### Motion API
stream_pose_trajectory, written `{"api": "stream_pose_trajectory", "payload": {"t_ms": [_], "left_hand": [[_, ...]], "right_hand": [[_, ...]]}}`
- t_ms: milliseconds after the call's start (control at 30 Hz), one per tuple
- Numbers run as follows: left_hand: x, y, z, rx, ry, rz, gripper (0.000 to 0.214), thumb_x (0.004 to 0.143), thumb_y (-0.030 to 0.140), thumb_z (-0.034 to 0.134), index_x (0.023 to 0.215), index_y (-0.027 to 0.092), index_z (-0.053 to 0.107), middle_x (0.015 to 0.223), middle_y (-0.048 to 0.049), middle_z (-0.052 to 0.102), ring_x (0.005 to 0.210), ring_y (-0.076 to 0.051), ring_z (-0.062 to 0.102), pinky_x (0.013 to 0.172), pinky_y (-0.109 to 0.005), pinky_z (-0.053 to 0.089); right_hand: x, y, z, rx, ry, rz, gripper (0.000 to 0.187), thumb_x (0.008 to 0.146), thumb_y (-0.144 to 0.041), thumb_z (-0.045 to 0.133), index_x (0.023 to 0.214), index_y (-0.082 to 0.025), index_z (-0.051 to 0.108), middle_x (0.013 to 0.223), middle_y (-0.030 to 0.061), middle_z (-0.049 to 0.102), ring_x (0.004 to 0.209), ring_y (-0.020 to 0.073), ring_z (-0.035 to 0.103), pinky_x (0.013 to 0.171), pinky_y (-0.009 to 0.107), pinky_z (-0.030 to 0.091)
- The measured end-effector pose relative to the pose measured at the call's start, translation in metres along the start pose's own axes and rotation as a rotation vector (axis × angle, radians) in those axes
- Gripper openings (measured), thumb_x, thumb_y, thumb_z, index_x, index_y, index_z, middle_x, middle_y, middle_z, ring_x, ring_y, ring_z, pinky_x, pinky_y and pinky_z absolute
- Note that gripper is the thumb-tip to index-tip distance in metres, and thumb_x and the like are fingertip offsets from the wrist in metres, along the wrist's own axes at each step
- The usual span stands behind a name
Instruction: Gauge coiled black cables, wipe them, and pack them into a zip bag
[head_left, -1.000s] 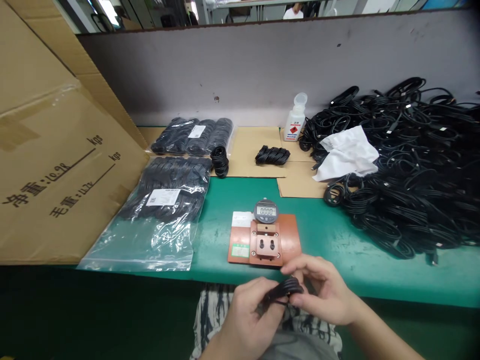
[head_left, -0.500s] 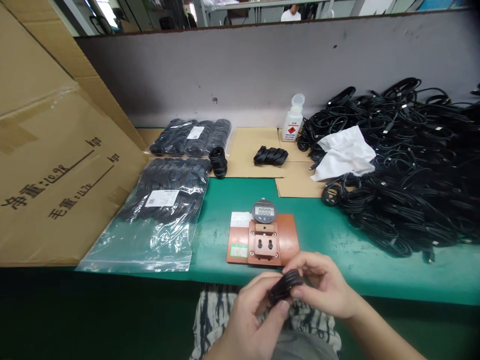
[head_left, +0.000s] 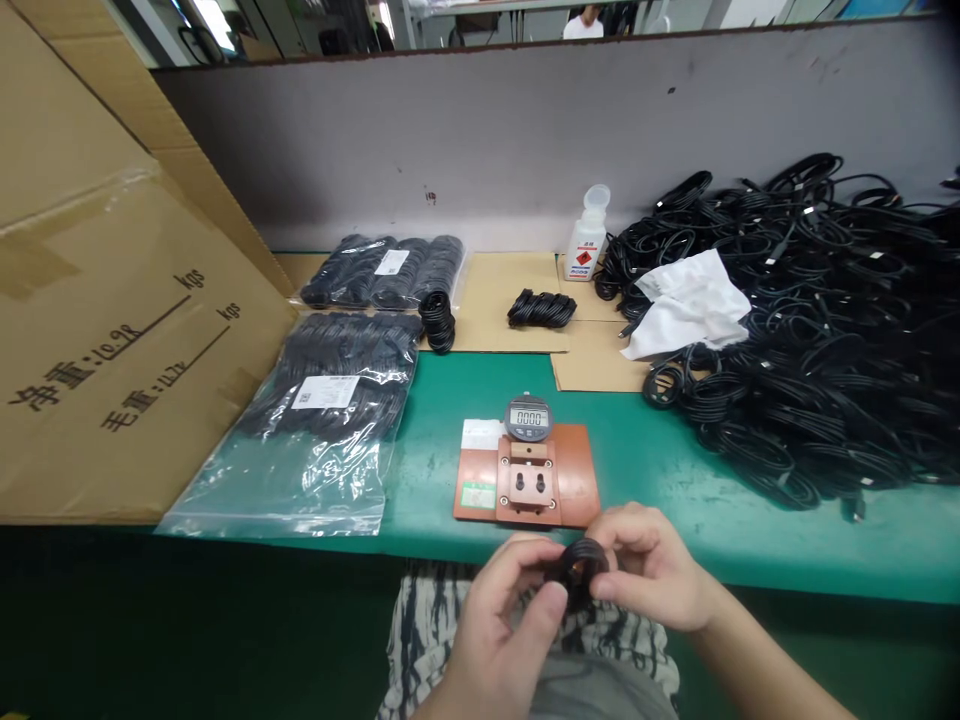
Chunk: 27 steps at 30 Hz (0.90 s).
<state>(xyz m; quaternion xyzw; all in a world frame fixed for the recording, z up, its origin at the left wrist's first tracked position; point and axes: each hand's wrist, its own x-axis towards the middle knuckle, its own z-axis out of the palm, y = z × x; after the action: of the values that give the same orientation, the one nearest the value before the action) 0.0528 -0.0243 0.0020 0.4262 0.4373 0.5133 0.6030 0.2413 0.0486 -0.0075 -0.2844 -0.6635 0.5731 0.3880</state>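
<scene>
Evidently the cable coil [head_left: 579, 572] is pinched betw. left hand [head_left: 499, 640] & right hand [head_left: 651, 578], prob. so loops don't spring apart, near the gauge fixture [head_left: 529, 475].

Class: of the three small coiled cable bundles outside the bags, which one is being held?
The nearest bundle, pinched between left hand and right hand; the bundle beside the bags and the bundle near the bottle lie untouched farther back.

Two bare hands were held together just short of the bench's [head_left: 675, 480] near edge, the left hand [head_left: 504, 630] pointing up from below with thumb and fingers curled inward, the right hand [head_left: 651, 578] angled in from the lower right on a bare forearm, fingertips pinched against the left's.
</scene>
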Motion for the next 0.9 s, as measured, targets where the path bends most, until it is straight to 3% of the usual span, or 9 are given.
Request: {"api": "stream_pose_trajectory", "payload": {"t_ms": [200,467,633,733,900], "left_hand": [[0.003,0.004,-0.007,0.316,-0.041,0.156,0.024,0.099,0.025,0.057,0.117,0.023,0.072,0.110,-0.0089,0.068,0.102,-0.022,0.068,0.091,-0.029,0.055],[0.003,0.013,-0.004,0.400,-0.027,0.169,0.030,0.102,0.018,0.047,0.119,0.024,0.070,0.115,-0.0083,0.069,0.108,-0.021,0.067,0.094,-0.027,0.053],[0.004,0.010,-0.005,0.454,-0.055,0.223,0.027,0.100,0.013,0.047,0.113,0.023,0.068,0.107,-0.0067,0.069,0.099,-0.019,0.068,0.089,-0.026,0.054],[0.004,0.006,-0.003,0.399,-0.029,0.224,0.026,0.096,0.010,0.048,0.109,0.023,0.067,0.101,-0.0053,0.069,0.092,-0.018,0.069,0.083,-0.025,0.056],[0.009,0.006,0.001,0.345,0.051,0.224,0.024,0.086,0.004,0.054,0.096,0.021,0.067,0.098,-0.0052,0.066,0.090,-0.018,0.069,0.077,-0.023,0.058]], "right_hand": [[0.001,-0.005,0.004,-0.074,-0.042,-0.031,0.038,0.086,-0.043,0.072,0.061,-0.020,0.054,0.049,-0.0051,0.043,0.045,0.0097,0.039,0.045,0.024,0.030],[0.005,-0.011,0.008,-0.113,-0.048,-0.099,0.040,0.088,-0.051,0.069,0.066,-0.020,0.060,0.047,-0.0053,0.044,0.043,0.0102,0.040,0.045,0.024,0.034],[0.003,-0.012,0.004,-0.032,-0.082,-0.090,0.045,0.104,-0.044,0.043,0.084,-0.016,0.071,0.049,0.0005,0.059,0.044,0.0131,0.055,0.051,0.024,0.045],[0.002,-0.013,0.003,-0.066,-0.026,-0.016,0.033,0.102,-0.035,0.050,0.088,-0.015,0.072,0.051,0.0006,0.063,0.044,0.0124,0.058,0.048,0.021,0.045],[0.003,-0.010,0.006,-0.117,0.002,-0.102,0.020,0.095,-0.029,0.063,0.100,-0.014,0.075,0.058,0.0022,0.068,0.048,0.0126,0.060,0.050,0.021,0.049]]}}
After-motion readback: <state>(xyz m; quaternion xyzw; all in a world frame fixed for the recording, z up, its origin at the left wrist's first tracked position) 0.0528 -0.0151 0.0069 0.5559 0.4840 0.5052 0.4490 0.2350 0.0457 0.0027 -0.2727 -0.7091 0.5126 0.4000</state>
